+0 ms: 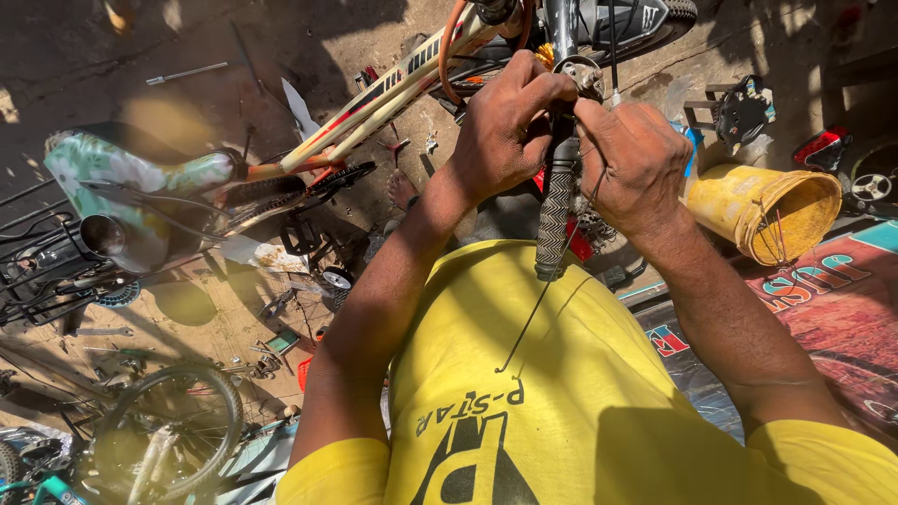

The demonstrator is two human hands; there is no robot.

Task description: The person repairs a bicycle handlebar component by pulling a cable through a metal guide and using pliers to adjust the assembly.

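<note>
A bicycle with a cream and red frame (388, 93) stands before me. Its handlebar end with a black-and-white patterned grip (554, 217) points toward my chest. My left hand (505, 126) is closed around the bar just above the grip, near a metal clamp (582, 75). My right hand (636, 164) pinches a thin wire cable (538, 313) beside the bar; the cable hangs down past the grip over my yellow shirt (524, 393).
A green patterned saddle (140, 173) sits left. A yellow bucket (767, 210) lies on its side to the right, next to a printed mat (832, 299). A loose wheel (168, 425), tools and small parts litter the dirt ground at lower left.
</note>
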